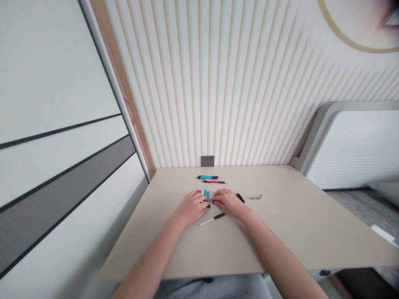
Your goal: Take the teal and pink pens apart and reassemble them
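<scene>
My left hand (193,206) rests on the table with its fingers bent and drawn together. Its fingertips touch a small black piece (209,205), and the hand partly covers the row of pen parts behind it. In that row stand out teal barrels (208,194) and red-pink pieces (198,192). Close on the right, my right hand (228,201) pinches a small dark pen part (213,202), mostly hidden by the fingers. Just in front of the hands lies a thin pen piece with a black grip and a white refill (212,219).
Toward the wall lie teal-and-black pens (208,177) and a red-and-black pen (214,182). Black pen parts (240,197) sit beside my right hand, with several small metal springs or tips (256,197) further right. The table (280,241) meets a ribbed wall with a socket (207,161).
</scene>
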Demonstrator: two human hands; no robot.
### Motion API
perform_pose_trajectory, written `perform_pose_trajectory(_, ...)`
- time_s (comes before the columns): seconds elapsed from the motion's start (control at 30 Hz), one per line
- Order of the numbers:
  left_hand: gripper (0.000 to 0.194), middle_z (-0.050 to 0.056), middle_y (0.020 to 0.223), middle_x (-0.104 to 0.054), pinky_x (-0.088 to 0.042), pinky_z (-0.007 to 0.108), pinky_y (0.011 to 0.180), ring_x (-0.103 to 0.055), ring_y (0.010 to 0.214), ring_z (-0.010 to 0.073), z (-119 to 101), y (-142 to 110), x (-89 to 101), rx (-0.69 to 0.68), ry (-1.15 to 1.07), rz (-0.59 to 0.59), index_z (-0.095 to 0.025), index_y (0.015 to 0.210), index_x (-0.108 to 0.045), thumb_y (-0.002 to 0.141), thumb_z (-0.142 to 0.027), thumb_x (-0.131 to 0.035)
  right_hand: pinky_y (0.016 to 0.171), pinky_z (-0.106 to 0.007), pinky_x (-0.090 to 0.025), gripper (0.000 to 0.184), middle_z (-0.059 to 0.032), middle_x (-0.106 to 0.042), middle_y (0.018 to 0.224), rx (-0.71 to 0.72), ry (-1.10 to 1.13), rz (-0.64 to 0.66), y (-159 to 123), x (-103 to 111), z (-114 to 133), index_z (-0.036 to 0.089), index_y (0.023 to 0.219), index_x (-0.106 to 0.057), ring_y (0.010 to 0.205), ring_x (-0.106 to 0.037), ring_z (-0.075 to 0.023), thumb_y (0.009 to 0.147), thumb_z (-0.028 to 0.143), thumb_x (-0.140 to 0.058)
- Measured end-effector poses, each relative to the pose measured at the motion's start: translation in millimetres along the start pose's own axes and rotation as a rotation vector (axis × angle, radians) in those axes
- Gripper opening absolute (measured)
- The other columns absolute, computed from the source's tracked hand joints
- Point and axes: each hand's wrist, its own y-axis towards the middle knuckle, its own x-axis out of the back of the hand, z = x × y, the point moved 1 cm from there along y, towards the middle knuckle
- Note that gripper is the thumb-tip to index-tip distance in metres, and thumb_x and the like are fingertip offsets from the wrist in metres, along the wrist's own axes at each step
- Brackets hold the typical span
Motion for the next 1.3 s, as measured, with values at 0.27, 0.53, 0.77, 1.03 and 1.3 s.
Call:
perform_pose_trajectory(0.27,0.018,0.005,0.101,-0.066,-0.038,0.039,0.091,-0.057,0.099,0.0207,-2,-1,6.1,0.008,-0.014,-0.013,-0.022,0.105,-0.066,0.093,-0.027,-0.054,0.089,-0.032,-0.042,0.021,-0.0054,-0.069,0.100,0.009,0.050,-0.046,-5,17,7,0.024,0.104,-0.071,0.098,-0.059,-0.0192,0.093,0.025,-0.054)
perform_pose_trajectory(0.53,0.019,0.005,0.091,-0.067,-0.037,0.038,0.090,-0.057,0.092,0.0188,-12,-1,12.2,-0.126,-0.046,-0.006,-0.019,0.093,-0.067,0.094,-0.031,-0.053,0.095,-0.036,-0.037,0.021,-0.0049,-0.065,0.112,0.144,0.047,0.055,-37,36,26,0.026,0.105,-0.070,0.106,-0.055,-0.0208,0.088,0.037,-0.063)
perform_pose_trajectory(0.77,0.021,0.005,0.084,-0.066,-0.040,0.035,0.083,-0.057,0.085,0.0184,-17,-1,8.7,-0.203,-0.016,0.050,-0.018,0.089,-0.065,0.094,-0.033,-0.051,0.090,-0.035,-0.039,0.016,-0.0061,-0.067,0.101,0.057,0.068,-0.009,-42,23,27,0.022,0.098,-0.067,0.099,-0.058,-0.0200,0.094,0.028,-0.053)
perform_pose_trajectory(1.03,0.022,0.005,0.078,-0.066,-0.041,0.033,0.075,-0.059,0.078,0.0182,-5,0,7.8,-0.036,-0.024,-0.089,-0.019,0.099,-0.066,0.097,-0.022,-0.044,0.083,-0.032,-0.043,0.024,-0.0067,-0.069,0.097,-0.081,0.205,-0.144,-43,28,16,0.022,0.113,-0.064,0.090,-0.061,-0.0189,0.097,0.027,-0.046)
perform_pose_trajectory(1.3,0.025,0.005,0.081,-0.067,-0.040,0.032,0.073,-0.060,0.079,0.0183,7,-5,12.8,0.077,-0.030,-0.106,-0.018,0.096,-0.066,0.099,-0.025,-0.042,0.085,-0.030,-0.043,0.023,-0.0063,-0.069,0.099,-0.160,0.204,-0.095,-44,29,12,0.020,0.109,-0.062,0.091,-0.062,-0.0188,0.093,0.020,-0.045)
